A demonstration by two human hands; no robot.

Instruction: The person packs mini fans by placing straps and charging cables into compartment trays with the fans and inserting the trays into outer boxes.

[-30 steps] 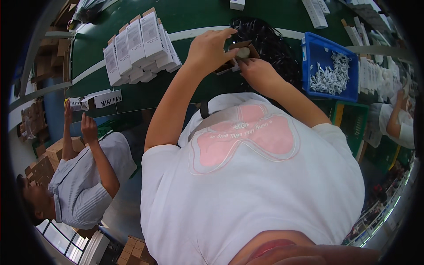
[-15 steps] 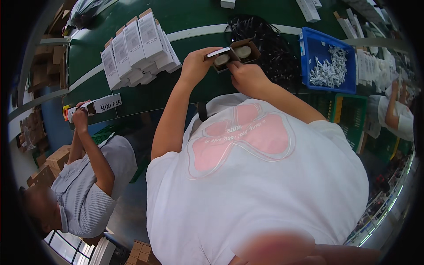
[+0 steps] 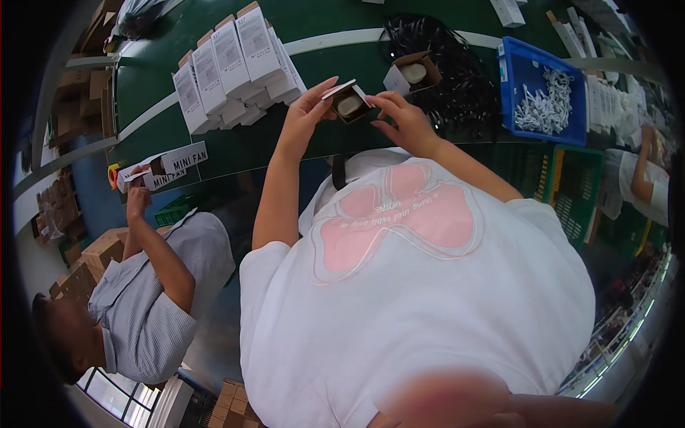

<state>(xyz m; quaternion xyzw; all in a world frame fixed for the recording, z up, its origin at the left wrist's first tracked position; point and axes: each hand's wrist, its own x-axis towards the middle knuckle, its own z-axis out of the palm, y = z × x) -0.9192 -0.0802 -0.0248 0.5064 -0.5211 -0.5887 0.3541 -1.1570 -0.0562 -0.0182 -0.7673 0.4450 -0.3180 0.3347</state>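
An open box [image 3: 357,116] is pinched by left fingers [image 3: 319,89], apparently steadied by parted right fingers [image 3: 389,100]. A second box [image 3: 394,80] is set beside black straps [image 3: 460,78].

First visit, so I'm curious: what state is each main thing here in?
Near box: open, round item inside
Far box: open, pale item inside
White boxes: stacked
Blue bin: open, partly filled
White cords: heaped loosely
Black strips: piled
Left hand: holding near box
Right hand: fingertips at its edge
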